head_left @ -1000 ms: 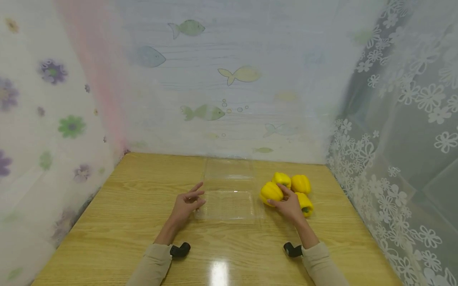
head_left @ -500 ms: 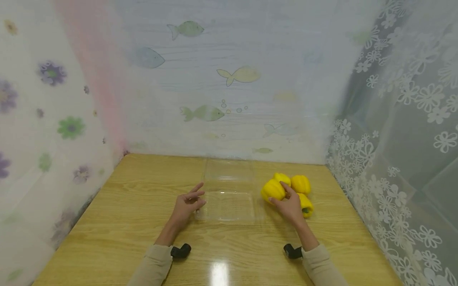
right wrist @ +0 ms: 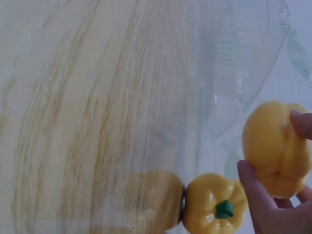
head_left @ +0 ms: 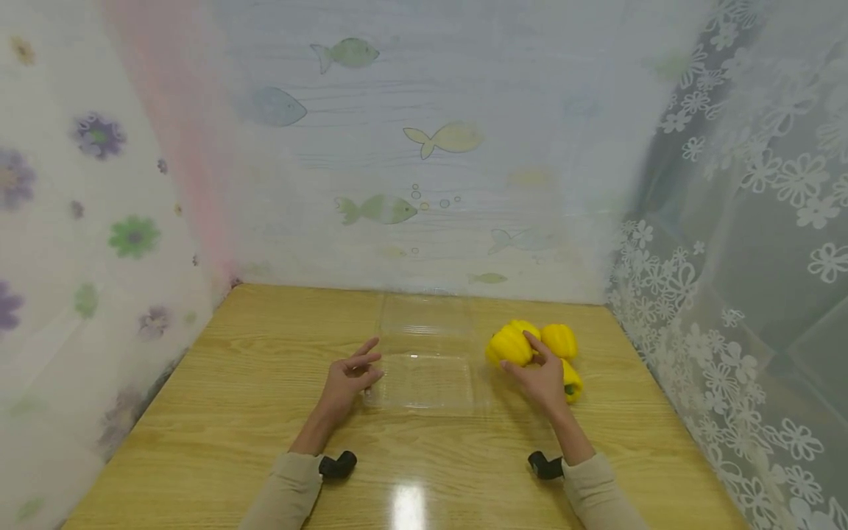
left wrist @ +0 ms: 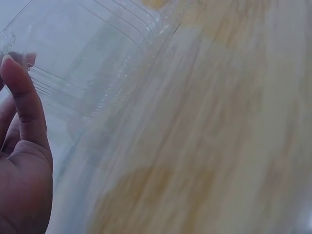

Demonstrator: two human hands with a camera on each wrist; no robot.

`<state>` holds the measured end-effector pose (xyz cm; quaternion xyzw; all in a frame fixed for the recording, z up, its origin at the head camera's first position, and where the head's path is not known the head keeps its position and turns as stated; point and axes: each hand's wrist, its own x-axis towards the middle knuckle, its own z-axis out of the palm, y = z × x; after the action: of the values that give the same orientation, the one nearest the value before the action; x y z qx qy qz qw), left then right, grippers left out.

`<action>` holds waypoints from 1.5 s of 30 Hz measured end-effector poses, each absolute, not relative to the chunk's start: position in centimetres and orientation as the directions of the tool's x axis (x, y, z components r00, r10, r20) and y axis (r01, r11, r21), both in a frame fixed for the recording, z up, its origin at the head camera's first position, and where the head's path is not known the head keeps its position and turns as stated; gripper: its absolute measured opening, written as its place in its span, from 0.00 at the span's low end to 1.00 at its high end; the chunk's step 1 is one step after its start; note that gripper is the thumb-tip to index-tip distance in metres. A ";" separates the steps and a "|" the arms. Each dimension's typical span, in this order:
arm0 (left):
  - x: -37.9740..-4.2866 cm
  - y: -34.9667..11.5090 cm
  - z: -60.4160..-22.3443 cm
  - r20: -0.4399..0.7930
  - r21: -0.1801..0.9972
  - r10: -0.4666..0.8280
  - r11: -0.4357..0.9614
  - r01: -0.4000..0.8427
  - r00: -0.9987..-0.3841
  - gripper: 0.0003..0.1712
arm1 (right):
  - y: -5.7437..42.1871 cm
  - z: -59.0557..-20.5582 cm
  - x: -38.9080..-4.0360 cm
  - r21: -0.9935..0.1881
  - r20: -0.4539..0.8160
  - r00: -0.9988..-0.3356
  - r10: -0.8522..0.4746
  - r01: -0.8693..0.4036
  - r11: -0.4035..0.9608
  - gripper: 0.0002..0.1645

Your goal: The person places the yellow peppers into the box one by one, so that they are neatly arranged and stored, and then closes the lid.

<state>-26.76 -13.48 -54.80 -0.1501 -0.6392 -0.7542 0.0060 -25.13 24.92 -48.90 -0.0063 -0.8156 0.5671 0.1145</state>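
Observation:
My right hand (head_left: 539, 377) grips a yellow bell pepper (head_left: 510, 346) between thumb and fingers, to the right of a clear plastic clamshell box (head_left: 424, 405). In the right wrist view this pepper (right wrist: 270, 144) is raised, with its lobed end showing. The box lies open, its lid (head_left: 424, 313) folded back toward the wall. My left hand (head_left: 344, 379) is at the box's left side; in the left wrist view its thumb (left wrist: 24, 97) and a fingertip pinch the plastic edge. Other yellow peppers, one with a green stem (right wrist: 224, 209), lie beside the right hand.
Behind the gripped pepper sits another pepper (head_left: 526, 328); one more pepper (head_left: 559, 341) is at the back right and a third pepper (head_left: 573, 383) in front. The wooden table (head_left: 252, 383) meets a fish-print curtain (head_left: 424, 243) at its back edge.
My right hand has raised the gripped pepper a little and shifted it slightly right, so it overlaps the pepper behind. The left hand and the box stay put.

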 end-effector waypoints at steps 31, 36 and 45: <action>-26.6 -12.7 -55.3 0.280 0.931 0.136 -0.279 0.234 -0.950 0.27 | 22.9 -49.2 -25.5 -0.908 0.416 -0.907 -0.062 -0.418 0.021 0.44; -26.7 -12.6 -55.4 0.278 0.928 0.130 -0.293 0.231 -0.952 0.28 | 22.3 -48.9 -25.5 -0.915 0.399 -0.910 -0.110 -0.403 0.019 0.45; -26.7 -12.3 -55.6 0.275 0.919 0.130 -0.328 0.220 -0.953 0.30 | 20.5 -48.3 -25.8 -0.916 0.387 -0.903 -0.184 -0.399 0.032 0.43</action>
<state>-26.72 -12.31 -55.65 -0.1513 -0.5790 -0.8007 0.0282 -25.80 20.50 -48.30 0.2043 -0.7137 0.6651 0.0809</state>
